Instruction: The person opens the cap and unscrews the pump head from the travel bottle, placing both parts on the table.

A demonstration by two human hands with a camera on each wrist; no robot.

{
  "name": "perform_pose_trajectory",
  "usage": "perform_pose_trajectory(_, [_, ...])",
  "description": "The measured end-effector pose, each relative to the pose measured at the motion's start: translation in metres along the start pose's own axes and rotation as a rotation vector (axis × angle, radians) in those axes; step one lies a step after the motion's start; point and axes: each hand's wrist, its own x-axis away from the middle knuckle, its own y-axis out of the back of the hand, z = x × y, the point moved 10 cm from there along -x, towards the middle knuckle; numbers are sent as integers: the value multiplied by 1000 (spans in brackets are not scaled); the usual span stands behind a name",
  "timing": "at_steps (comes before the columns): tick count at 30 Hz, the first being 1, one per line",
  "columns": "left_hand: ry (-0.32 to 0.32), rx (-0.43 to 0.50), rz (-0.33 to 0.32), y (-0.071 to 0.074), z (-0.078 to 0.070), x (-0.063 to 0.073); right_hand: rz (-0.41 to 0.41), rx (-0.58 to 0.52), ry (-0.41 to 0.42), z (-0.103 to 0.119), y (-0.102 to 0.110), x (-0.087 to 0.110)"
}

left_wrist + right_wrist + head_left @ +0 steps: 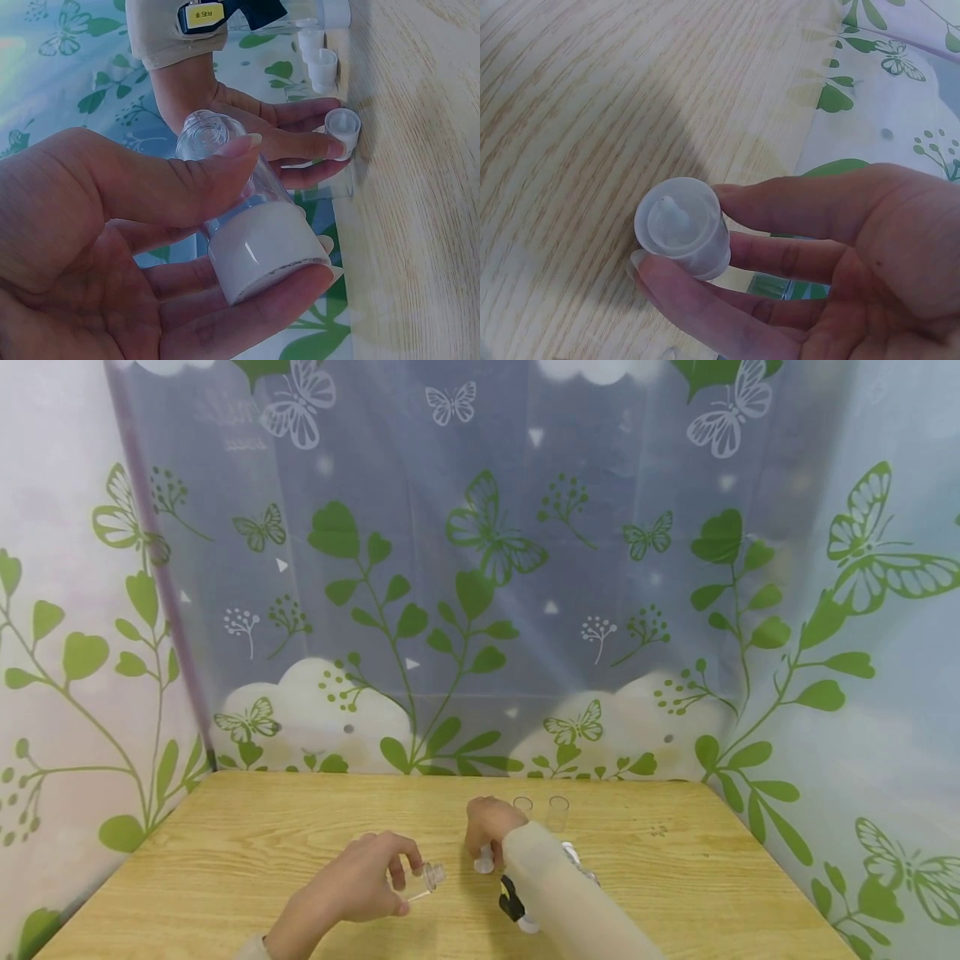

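My left hand [356, 881] holds a small clear bottle [433, 877] between thumb and fingers, its threaded, uncapped neck pointing right. In the left wrist view the bottle has a white lower part [262, 251] resting against the fingers of the left hand [127, 217]. Farther right, my right hand [491, 827] pinches a small white cap [483, 860] close over the wooden table. The right wrist view looks into this translucent cap [681, 225], where a small nozzle stands inside; thumb and fingertips of the right hand [817, 255] grip its side.
Two clear cylinders [558, 814] stand behind the right forearm. White parts [570, 852] lie partly hidden beside the sleeve. In the left wrist view, more small white caps [322, 71] stand past the right hand. A patterned curtain [465, 610] borders the wooden table [262, 827].
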Motion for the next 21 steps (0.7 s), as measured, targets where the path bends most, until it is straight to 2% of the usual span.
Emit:
perform_pose_trajectory(11, [-3,-1,0,0,0,0,-1,53,-3,1,0,0])
perform_pose_trajectory(21, [-5,-2,2,0,0,-1,1,44,-14,-1,2,1])
